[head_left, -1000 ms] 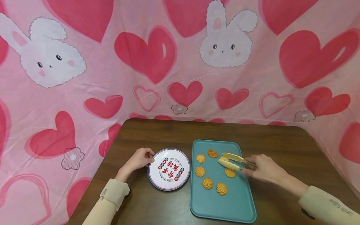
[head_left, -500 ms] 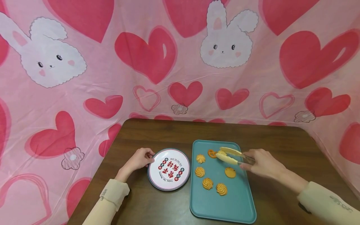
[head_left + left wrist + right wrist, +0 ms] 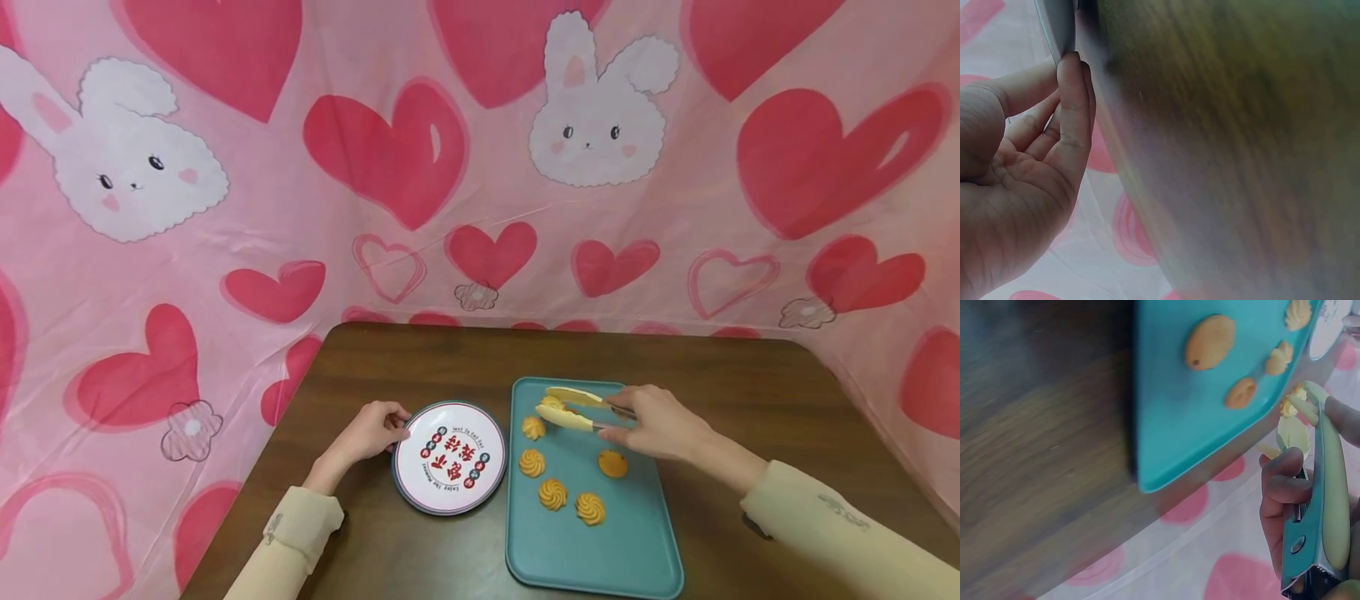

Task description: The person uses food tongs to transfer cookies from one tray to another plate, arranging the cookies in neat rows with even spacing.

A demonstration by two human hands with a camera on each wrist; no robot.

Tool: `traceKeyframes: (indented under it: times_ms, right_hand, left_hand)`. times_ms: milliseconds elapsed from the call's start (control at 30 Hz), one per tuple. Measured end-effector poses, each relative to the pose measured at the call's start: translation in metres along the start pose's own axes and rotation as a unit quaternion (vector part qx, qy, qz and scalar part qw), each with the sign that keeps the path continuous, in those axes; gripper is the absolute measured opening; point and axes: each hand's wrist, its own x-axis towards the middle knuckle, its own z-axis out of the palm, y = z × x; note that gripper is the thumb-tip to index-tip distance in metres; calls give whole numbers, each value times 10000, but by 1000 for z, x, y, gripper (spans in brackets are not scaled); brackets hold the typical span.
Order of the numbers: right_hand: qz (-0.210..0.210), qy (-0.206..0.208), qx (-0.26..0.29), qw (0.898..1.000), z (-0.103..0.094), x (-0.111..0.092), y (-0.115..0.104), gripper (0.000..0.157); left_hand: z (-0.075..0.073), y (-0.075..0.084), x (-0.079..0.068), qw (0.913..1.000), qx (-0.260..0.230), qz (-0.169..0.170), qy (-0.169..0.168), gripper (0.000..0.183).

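The right hand (image 3: 652, 421) is farther left, its tongs (image 3: 564, 418) and their gripped cookie (image 3: 552, 402) nearer the far left corner of the tray (image 3: 600, 554). From the head, the round cookie (image 3: 612, 464) now shows whole; the tongs mostly hide the pretzel (image 3: 1240, 394).

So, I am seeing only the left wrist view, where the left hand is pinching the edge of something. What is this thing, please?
Observer: A round white plate with red characters printed on it.
Operator: Thank you. And where is the right hand?
Observer: The right hand holds tongs over a teal tray.
Operator: Is there something in the tongs?
Observer: Yes, a cookie shows between their tips.
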Motion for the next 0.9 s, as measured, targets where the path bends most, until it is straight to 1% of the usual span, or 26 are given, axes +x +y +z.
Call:
traceKeyframes:
  times_ms: [100,167,333,533,700,800,900]
  right_hand:
    - [-193,-23,-40,9998,4,9,-7,57]
    - [-241,-35,-64,9997,6,15,-13,56]
    - [-212,-113,-77,9997,14,29,-30,56]
    - [-214,-236,-155,9994,31,48,-52,52]
    - [-314,-384,-50,9988,44,64,-66,49]
    - [-403,-475,-157,9979,52,72,-73,49]
    - [-382,-569,-241,9974,59,79,-80,51]
  left_hand:
    - [1,-1,-1,10000,-49,-21,8,18]
    - [1,-1,-2,10000,-91,-17,-2,19]
    - [2,-1,-2,10000,-59,2,37,18]
    - [1,-2,-5,9999,-41,-132,-21,19]
    - [0,-3,-5,9999,-117,-119,-36,20]
    - [0,-4,-4,9999,-153,-47,-19,19]
    - [0,-4,-1,9997,-191,130,-20,18]
